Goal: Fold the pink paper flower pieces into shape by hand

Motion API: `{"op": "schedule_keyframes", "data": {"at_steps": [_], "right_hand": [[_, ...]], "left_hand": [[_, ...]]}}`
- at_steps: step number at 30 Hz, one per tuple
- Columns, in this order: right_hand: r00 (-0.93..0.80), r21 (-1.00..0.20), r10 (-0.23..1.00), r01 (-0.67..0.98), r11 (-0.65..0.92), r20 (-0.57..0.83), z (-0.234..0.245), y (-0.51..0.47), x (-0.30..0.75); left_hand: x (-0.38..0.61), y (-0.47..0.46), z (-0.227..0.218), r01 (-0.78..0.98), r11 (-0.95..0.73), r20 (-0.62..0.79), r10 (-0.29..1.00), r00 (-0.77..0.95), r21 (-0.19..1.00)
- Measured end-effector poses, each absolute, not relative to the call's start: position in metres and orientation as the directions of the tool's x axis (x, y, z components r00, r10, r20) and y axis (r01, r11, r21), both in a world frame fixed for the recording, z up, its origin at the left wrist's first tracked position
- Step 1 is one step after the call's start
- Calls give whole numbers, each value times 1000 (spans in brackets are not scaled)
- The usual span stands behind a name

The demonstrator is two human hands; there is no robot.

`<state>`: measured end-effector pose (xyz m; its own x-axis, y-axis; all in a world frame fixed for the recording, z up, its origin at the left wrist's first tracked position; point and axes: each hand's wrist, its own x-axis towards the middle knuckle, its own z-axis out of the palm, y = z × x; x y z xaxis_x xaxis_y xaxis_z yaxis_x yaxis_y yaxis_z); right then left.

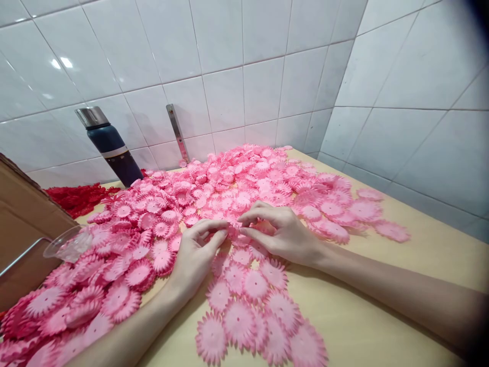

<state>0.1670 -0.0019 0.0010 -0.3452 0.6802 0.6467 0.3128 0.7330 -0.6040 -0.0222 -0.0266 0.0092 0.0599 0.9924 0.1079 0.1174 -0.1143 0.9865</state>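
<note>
My left hand (198, 252) and my right hand (282, 232) meet above the middle of the table, thumb and forefinger pinched on each. Between their fingertips is a small pink flower petal piece (234, 230), mostly hidden by the fingers. Directly below and nearer to me, flat round pink petal pieces (239, 318) with scalloped edges and a small centre hole overlap on the table. A large heap of similar pink pieces (168, 204) spreads behind and to the left of my hands.
The pale wooden table (382, 306) runs up to a white tiled wall (225, 46). A dark blue bottle (114, 148) stands at the back left, near red petal pieces (78, 198). A clear plastic cup (72, 242) leans beside a cardboard box (26, 229). A metal strip (178, 132) rests against the wall.
</note>
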Motion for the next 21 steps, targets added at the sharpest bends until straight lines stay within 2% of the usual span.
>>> {"op": "schedule_keyframes", "data": {"at_steps": [6, 12, 16, 19, 21], "right_hand": [[-362, -576, 660, 323, 751, 658, -1, -3, 166], [-62, -643, 721, 404, 651, 690, -4, 3, 167], [-97, -674, 746, 364, 643, 659, -3, 3, 167], [5, -706, 773, 411, 577, 634, 0, 1, 166], [14, -687, 761, 440, 578, 649, 1, -1, 166]], "left_hand": [[-19, -29, 13, 81, -94, 89, 994, 63, 992], [-21, -29, 9, 64, -113, 111, 993, 37, 992], [-23, -27, 7, 59, -99, 98, 995, 19, 993], [-23, -27, 7, 42, -80, 80, 997, 12, 996], [-21, -27, 9, 40, -83, 83, 997, 4, 996]]}}
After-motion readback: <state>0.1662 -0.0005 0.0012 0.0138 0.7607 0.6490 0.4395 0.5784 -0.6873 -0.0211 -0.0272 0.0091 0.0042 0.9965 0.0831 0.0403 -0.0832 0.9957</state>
